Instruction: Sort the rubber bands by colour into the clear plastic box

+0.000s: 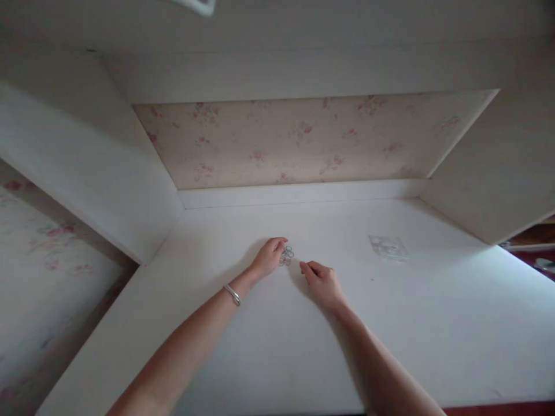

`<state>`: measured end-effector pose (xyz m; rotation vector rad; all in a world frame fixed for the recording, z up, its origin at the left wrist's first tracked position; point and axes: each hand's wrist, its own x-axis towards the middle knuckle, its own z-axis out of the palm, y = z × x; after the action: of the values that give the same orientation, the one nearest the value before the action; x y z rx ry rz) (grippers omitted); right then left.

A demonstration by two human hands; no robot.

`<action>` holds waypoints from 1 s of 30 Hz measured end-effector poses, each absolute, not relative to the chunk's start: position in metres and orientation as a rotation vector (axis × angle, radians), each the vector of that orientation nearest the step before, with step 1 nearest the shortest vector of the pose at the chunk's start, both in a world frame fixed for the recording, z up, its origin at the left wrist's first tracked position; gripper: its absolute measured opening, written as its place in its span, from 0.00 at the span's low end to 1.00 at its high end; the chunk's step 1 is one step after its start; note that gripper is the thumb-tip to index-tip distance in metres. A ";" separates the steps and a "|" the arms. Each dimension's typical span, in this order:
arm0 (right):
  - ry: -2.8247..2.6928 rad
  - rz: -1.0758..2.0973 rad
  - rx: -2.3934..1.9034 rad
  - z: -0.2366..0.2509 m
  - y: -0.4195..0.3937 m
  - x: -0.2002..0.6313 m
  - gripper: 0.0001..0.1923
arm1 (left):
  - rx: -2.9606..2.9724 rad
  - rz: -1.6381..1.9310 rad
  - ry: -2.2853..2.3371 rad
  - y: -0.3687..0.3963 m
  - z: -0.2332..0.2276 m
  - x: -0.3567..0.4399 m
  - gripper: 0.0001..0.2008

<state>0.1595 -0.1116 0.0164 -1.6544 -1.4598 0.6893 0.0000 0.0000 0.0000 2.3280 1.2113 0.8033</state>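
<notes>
A small cluster of thin loops [287,255], some grey and some reddish, lies on the white desk in a flower-like shape. Against its left side is my left hand [269,258], fingers curled in at the cluster's edge and hiding part of it. A silver bangle circles that wrist. Just right of the loops, and apart from them, my right hand [319,281] is closed in a pinch. Anything between its fingertips is too small to make out.
A clear plastic bag [388,248] with small pale contents lies on the desk [277,346] to the right. White panels flank the desk on the left [130,190] and right [472,173]. Behind is floral wallpaper [299,141], with a shelf overhead.
</notes>
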 end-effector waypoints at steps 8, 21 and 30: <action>-1.468 0.702 -1.640 0.015 -0.110 0.158 0.25 | 2.536 0.566 1.201 -0.024 0.034 -0.023 0.27; -1.535 0.667 -1.655 0.013 -0.109 0.160 0.27 | 2.654 0.429 1.472 -0.040 0.017 0.019 0.15; -1.606 0.635 -1.660 0.014 -0.109 0.161 0.24 | 2.637 0.398 1.275 -0.026 0.017 0.023 0.12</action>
<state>0.1605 -0.1091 0.0143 -1.6599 -1.6061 0.6353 0.0228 -0.0260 0.0169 2.6371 1.2751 0.3983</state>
